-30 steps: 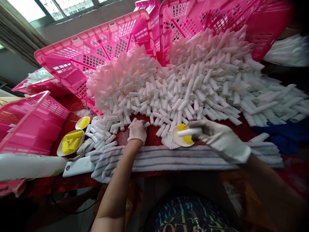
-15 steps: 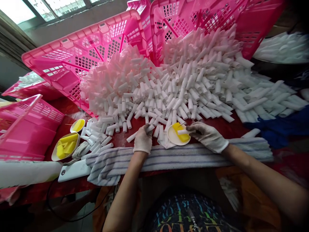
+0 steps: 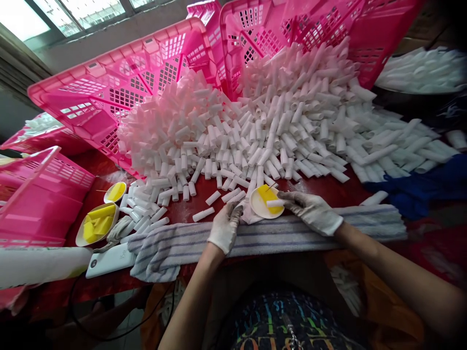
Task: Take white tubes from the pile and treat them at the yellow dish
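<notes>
right hand point(image 3: 314, 212) pinches tube point(image 3: 276, 203) over dish point(image 3: 260, 206), near worktop's front edge | left hand point(image 3: 225, 227) curled, grip unclear | tube looks light, thin-walled, crushable; hold mid-length, gently

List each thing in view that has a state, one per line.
left hand: gloved, on the striped towel, seemingly pinching a white tube.
right hand: gloved, holding a white tube over the small dish.
pink crates: tipped on their sides, tubes spilling out.
dish of yellow pieces: filled.

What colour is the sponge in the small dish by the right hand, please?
Yellow sponge, clearest in the head view.
</notes>
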`<action>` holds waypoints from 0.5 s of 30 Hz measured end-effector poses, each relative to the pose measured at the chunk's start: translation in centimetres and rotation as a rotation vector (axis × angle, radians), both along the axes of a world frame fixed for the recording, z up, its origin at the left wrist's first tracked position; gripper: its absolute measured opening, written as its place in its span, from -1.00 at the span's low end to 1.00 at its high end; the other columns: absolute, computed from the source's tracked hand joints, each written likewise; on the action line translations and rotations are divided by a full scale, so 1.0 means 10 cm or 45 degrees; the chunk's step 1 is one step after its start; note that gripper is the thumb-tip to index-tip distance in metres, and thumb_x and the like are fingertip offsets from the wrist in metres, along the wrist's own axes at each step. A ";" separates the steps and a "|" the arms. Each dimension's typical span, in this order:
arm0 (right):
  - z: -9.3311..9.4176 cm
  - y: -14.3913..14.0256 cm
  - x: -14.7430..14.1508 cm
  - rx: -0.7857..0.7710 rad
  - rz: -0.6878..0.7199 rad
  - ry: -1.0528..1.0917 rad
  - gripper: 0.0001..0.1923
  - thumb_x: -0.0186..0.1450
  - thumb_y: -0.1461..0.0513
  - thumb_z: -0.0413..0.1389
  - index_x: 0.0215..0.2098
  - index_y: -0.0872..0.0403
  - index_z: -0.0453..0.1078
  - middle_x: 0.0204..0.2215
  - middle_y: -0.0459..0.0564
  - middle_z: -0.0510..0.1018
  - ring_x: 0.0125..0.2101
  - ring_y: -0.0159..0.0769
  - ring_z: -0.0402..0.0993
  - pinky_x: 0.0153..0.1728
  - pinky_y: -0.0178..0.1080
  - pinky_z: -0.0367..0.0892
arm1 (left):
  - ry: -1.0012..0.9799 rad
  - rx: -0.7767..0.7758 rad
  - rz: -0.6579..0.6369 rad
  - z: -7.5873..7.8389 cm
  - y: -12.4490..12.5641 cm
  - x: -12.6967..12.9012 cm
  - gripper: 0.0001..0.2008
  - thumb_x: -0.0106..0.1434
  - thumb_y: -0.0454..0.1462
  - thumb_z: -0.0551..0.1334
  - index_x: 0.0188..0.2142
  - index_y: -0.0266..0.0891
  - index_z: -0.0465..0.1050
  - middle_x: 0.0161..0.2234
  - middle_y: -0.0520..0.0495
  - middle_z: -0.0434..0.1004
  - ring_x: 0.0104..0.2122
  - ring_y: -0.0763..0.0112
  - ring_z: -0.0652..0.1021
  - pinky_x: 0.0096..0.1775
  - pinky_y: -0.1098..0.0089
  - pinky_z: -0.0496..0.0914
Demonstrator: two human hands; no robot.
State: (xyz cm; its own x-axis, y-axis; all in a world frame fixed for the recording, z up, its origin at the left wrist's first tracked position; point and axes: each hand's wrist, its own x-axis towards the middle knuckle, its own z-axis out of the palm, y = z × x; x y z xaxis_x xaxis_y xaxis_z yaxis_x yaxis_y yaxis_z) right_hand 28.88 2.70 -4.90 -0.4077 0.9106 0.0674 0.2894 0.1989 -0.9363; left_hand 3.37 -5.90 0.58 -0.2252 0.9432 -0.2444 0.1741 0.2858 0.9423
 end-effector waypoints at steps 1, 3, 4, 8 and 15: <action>-0.01 -0.01 -0.01 0.045 -0.014 0.008 -0.60 0.30 -0.07 0.22 -0.06 -0.02 0.58 -0.07 0.04 0.65 -0.06 -0.06 0.61 0.10 -0.01 0.51 | -0.021 -0.034 0.003 0.02 0.00 0.03 -0.69 0.34 -0.17 0.24 -0.01 -0.30 0.49 0.05 -0.26 0.59 0.04 0.12 0.58 0.15 0.15 0.41; -0.05 -0.04 -0.01 0.142 -0.015 0.023 -0.68 0.27 -0.04 0.26 -0.16 -0.02 0.60 -0.17 0.04 0.65 -0.17 -0.09 0.62 -0.01 -0.03 0.57 | -0.063 -0.095 -0.006 0.03 -0.01 0.08 -0.71 0.32 -0.18 0.26 -0.04 -0.31 0.49 0.00 -0.24 0.61 -0.02 0.16 0.60 0.09 0.20 0.45; -0.06 -0.04 -0.01 0.159 -0.002 0.026 -0.69 0.25 -0.02 0.28 -0.16 -0.02 0.59 -0.17 0.04 0.64 -0.18 -0.09 0.62 -0.03 -0.03 0.57 | -0.072 -0.115 -0.006 0.03 -0.02 0.10 -0.72 0.30 -0.19 0.28 -0.06 -0.31 0.49 -0.01 -0.24 0.61 -0.04 0.18 0.60 0.07 0.22 0.46; -0.10 -0.06 0.00 0.063 -0.002 0.037 -0.61 0.26 0.02 0.27 -0.01 -0.01 0.56 -0.05 0.05 0.63 -0.05 -0.02 0.60 0.09 0.02 0.50 | -0.071 -0.100 0.051 0.00 -0.04 0.17 -0.73 0.20 -0.26 0.38 -0.11 -0.30 0.49 -0.11 -0.17 0.62 -0.11 0.26 0.60 0.06 0.26 0.45; 0.14 -0.23 0.03 -0.075 -0.033 0.210 -0.63 0.10 -0.06 0.39 -0.30 0.01 0.59 -0.25 0.04 0.61 -0.23 -0.14 0.58 -0.13 -0.12 0.53 | -0.196 0.007 0.147 -0.02 -0.03 0.27 -0.69 0.01 -0.37 0.50 -0.27 -0.26 0.47 -0.29 -0.03 0.60 -0.26 0.34 0.60 -0.04 0.25 0.50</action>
